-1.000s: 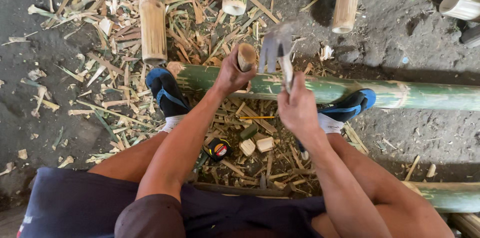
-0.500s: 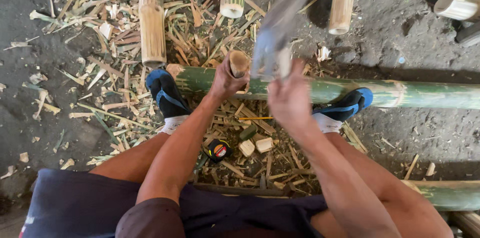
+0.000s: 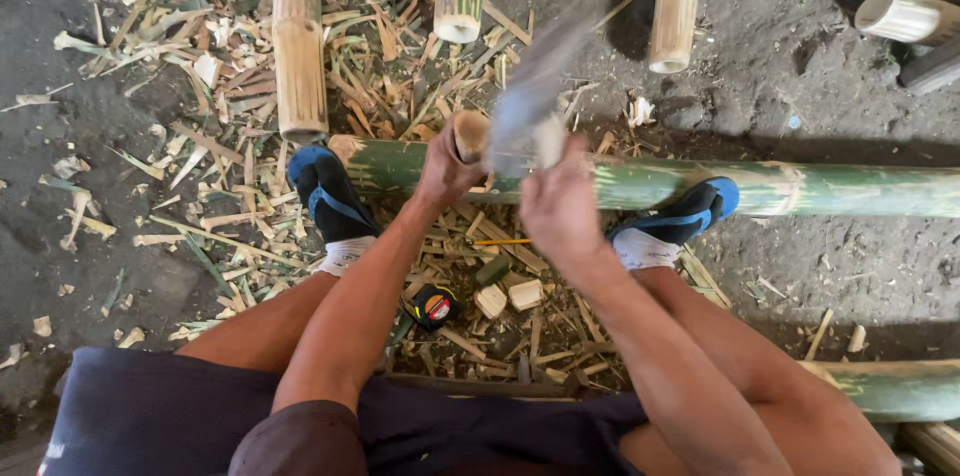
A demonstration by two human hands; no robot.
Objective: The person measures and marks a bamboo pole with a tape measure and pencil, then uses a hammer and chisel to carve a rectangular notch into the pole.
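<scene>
The blade [image 3: 528,101] held in the right hand [image 3: 560,211] is smeared by motion blur; its edge and shape cannot be made out. The short bamboo piece [image 3: 468,134] is largely covered by the left hand [image 3: 445,168]. The green bamboo pole [image 3: 800,188] is cut off at 3 o'clock. The torso is cropped at 6 o'clock.

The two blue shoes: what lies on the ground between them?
Between the left shoe and right shoe, the head view shows bamboo scraps, wood blocks and a tape measure.
</scene>
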